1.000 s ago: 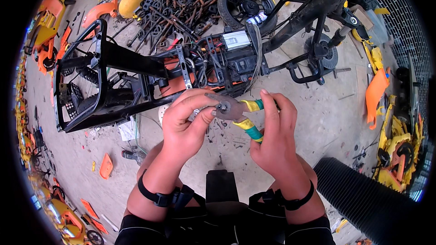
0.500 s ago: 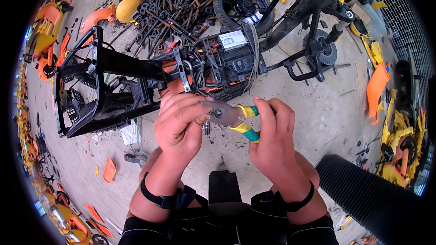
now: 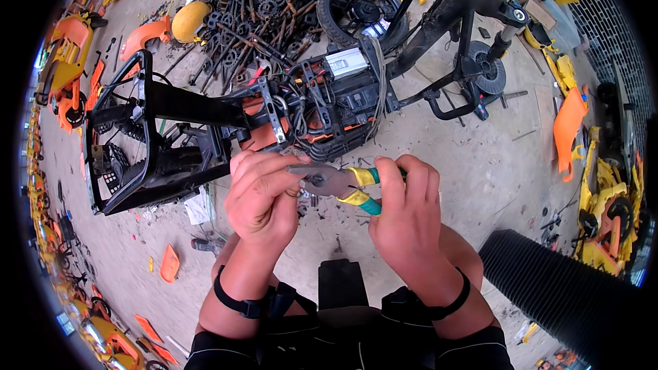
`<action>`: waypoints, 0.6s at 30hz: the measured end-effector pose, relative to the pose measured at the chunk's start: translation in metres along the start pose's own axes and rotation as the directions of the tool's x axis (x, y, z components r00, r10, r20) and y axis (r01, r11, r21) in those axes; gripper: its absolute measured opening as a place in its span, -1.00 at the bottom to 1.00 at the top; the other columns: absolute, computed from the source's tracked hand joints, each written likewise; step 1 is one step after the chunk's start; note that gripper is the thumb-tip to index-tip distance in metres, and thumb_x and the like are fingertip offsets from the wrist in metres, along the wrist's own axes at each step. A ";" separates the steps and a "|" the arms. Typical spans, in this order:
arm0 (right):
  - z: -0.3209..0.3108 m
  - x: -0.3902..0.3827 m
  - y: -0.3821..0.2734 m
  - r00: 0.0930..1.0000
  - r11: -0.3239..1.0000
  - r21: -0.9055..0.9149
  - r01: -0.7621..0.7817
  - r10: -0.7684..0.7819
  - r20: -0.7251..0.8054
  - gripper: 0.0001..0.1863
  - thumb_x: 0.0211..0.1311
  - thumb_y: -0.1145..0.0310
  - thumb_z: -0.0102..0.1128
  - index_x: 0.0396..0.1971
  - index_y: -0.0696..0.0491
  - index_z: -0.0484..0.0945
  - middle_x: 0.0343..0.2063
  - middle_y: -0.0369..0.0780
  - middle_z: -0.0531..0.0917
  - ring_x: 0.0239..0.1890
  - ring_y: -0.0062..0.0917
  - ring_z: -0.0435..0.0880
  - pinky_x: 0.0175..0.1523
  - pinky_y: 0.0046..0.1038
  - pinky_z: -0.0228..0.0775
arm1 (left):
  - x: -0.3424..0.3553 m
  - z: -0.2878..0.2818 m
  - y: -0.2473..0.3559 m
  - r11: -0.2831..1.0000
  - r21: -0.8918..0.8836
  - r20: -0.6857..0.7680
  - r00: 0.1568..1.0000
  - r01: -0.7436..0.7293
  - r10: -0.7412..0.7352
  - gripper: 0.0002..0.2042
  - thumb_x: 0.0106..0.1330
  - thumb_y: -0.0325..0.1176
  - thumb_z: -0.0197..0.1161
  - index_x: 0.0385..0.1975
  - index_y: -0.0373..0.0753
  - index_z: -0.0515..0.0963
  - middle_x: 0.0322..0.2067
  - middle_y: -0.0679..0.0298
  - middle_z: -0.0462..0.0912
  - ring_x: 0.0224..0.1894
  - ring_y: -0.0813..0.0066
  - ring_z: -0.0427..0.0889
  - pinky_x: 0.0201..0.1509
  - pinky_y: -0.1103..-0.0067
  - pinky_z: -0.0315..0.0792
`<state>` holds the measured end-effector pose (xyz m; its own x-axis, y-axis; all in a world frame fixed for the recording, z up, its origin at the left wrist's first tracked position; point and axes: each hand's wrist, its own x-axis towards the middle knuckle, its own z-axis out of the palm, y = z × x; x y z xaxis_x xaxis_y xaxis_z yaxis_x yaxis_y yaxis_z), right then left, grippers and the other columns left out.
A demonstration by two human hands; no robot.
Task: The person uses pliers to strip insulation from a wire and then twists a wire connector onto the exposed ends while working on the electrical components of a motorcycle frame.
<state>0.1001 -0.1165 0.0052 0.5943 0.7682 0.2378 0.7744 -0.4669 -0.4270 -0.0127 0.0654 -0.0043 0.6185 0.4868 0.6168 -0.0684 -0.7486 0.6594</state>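
My right hand (image 3: 408,209) is wrapped round the yellow-and-green handles of a pair of pliers (image 3: 330,181), which stand partly spread. The worn grey plier head points left and meets the fingertips of my left hand (image 3: 263,195). Those fingers are closed in a pinch beside the jaw tips; whatever they hold is mostly hidden, with just a small shiny bit showing below them. Just beyond both hands lies a black vehicle frame (image 3: 195,107) on its side, with loose cables and a silver box (image 3: 346,63) exposed in its middle.
Behind the frame is a heap of rusty metal parts (image 3: 264,17) next to a black wheel (image 3: 360,14). Orange panels (image 3: 569,127) and yellow parts lie to the right. A ribbed black object (image 3: 541,288) stands at the lower right; a small orange piece (image 3: 170,264) lies at lower left.
Both hands and the pliers have shifted slightly left and a little lower in view. The shiny metal bit under my left fingers shows less now. The grip on the pliers is unchanged.
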 end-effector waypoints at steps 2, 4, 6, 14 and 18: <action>0.001 -0.001 -0.001 1.000 1.000 -0.013 0.001 -0.001 -0.010 -0.07 -0.33 0.77 0.36 0.26 0.08 0.38 0.06 -0.03 0.41 0.07 0.00 0.42 0.07 -0.10 0.40 | -0.001 -0.001 0.000 1.000 -0.001 0.006 1.000 0.003 -0.003 -0.84 0.15 -0.65 0.37 -0.35 -0.23 0.61 -0.27 0.20 0.81 -0.25 0.25 0.70 0.03 0.37 0.43; 0.000 -0.001 -0.003 1.000 1.000 -0.027 -0.003 0.003 -0.007 -0.09 -0.32 0.77 0.35 0.26 0.08 0.39 0.06 -0.03 0.42 0.06 0.00 0.43 0.05 -0.10 0.40 | -0.001 -0.002 0.000 1.000 -0.003 0.007 1.000 0.003 -0.003 -0.84 0.15 -0.65 0.37 -0.35 -0.24 0.61 -0.27 0.19 0.81 -0.25 0.25 0.71 0.03 0.38 0.44; 0.001 -0.001 -0.005 1.000 0.999 -0.027 -0.017 0.018 0.001 -0.09 -0.31 0.76 0.35 0.25 0.08 0.39 0.06 -0.04 0.42 0.06 -0.01 0.43 0.06 -0.10 0.40 | -0.002 -0.002 0.000 1.000 -0.006 -0.001 1.000 0.017 -0.017 -0.85 0.16 -0.64 0.37 -0.34 -0.24 0.61 -0.27 0.20 0.81 -0.25 0.25 0.71 0.02 0.39 0.44; -0.004 0.001 -0.011 0.997 0.991 0.120 -0.053 0.047 0.053 -0.04 -0.31 0.77 0.35 0.31 0.10 0.35 0.10 -0.01 0.40 0.12 0.03 0.40 0.19 -0.06 0.33 | -0.002 -0.003 0.003 0.999 0.047 -0.033 0.999 -0.024 0.026 -0.82 0.15 -0.64 0.40 -0.30 -0.23 0.64 -0.26 0.20 0.81 -0.25 0.27 0.72 0.00 0.41 0.45; -0.006 0.002 -0.011 0.996 0.988 0.147 -0.046 0.035 0.076 -0.01 -0.31 0.76 0.36 0.35 0.10 0.33 0.13 0.00 0.38 0.15 0.04 0.38 0.23 -0.04 0.30 | 0.000 -0.007 0.000 0.997 0.041 -0.002 0.998 -0.061 0.061 -0.82 0.16 -0.65 0.39 -0.30 -0.22 0.65 -0.26 0.23 0.80 -0.26 0.28 0.71 0.00 0.42 0.44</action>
<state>0.0942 -0.1129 0.0154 0.6033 0.7822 0.1557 0.7057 -0.4326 -0.5611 -0.0177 0.0687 -0.0011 0.6119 0.4409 0.6566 -0.0735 -0.7949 0.6022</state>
